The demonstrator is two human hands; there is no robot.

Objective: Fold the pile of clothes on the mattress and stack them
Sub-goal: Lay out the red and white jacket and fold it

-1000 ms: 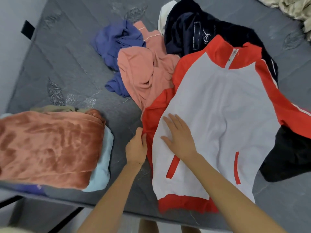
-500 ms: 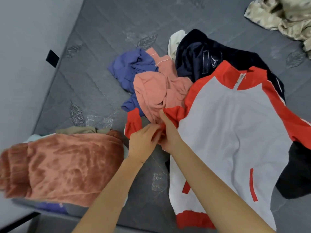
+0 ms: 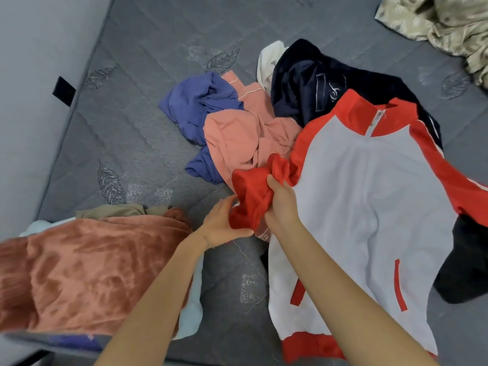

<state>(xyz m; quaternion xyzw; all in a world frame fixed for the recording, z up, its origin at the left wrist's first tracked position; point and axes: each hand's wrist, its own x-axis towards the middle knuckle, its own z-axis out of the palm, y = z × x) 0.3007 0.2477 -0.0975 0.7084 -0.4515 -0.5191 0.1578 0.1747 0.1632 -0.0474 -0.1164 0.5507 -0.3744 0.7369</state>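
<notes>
A grey quilted mattress (image 3: 132,128) fills nearly the whole view, with a pale wall (image 3: 26,101) along its left side and a small black tag (image 3: 64,90) on its edge there. The biggest garment on it is a white jacket (image 3: 369,207) with red shoulders, collar, hem and pocket trims. It lies spread flat on the right, front up, with its hem towards the person.

At the near left edge of the mattress sits the stack (image 3: 92,273) of folded clothes, with a rust-coloured fleece on top and pale blue and olive pieces showing beneath it. It lies apart from the jacket.

Beyond the jacket lies the unfolded pile: a navy garment (image 3: 303,83) tucked under the collar, a pink top (image 3: 237,138) just beside the jacket's shoulder, a blue shirt (image 3: 195,101) to the left of that, and a white piece (image 3: 269,59) poking out at the back. A black garment (image 3: 462,260) shows under the jacket's right side. A crumpled beige cloth (image 3: 435,22) lies in the far right corner, well apart.

The jacket's red sleeve (image 3: 253,191) is bunched up off the mattress between both hands. The right hand (image 3: 282,204) has its grip curled tight round the gathered sleeve. The left hand (image 3: 221,223) holds the cuff end, fingers and thumb pinching the fabric.
</notes>
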